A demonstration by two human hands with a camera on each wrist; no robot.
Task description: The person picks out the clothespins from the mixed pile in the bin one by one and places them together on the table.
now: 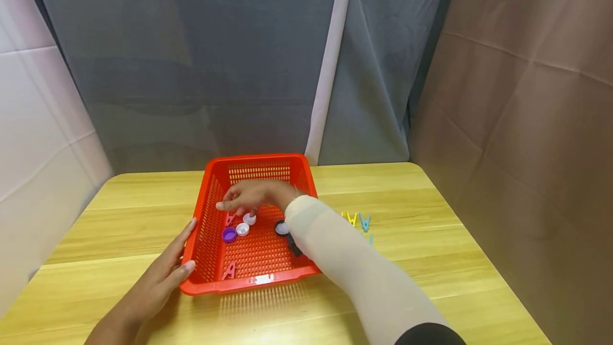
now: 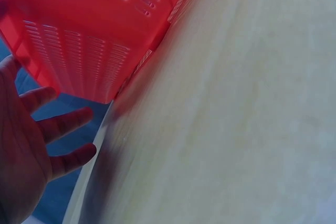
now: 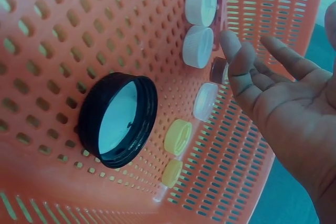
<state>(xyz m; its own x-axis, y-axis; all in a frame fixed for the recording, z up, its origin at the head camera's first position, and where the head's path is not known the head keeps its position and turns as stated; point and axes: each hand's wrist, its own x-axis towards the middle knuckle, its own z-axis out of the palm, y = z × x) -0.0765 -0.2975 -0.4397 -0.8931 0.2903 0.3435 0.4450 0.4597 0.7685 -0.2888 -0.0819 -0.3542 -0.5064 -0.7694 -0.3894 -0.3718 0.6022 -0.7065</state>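
Observation:
A red plastic basket (image 1: 258, 157) stands on the table, and my left hand (image 1: 160, 276) touches its left side with fingers extended. My right hand (image 1: 256, 194) reaches inside, over the far left part, its fingers loosely bent with nothing visible in them. Below it lie white bottle caps (image 1: 242, 229), a purple cap (image 1: 229, 235) and a pink clothespin (image 1: 230, 218). The right wrist view shows a brown cap (image 3: 218, 70) close to the fingertips, a translucent cap (image 3: 205, 100), yellow caps (image 3: 177, 136) and a large black lid (image 3: 89, 119). The right forearm hides part of the basket.
A second pink clothespin (image 1: 230, 270) lies at the basket's near left corner. A black item (image 1: 293, 245) is partly behind the sleeve. Right of the basket, a yellow clothespin (image 1: 351, 219) and a blue clothespin (image 1: 365, 222) lie on the wooden table (image 1: 431, 238). Grey curtains (image 1: 215, 68) hang behind.

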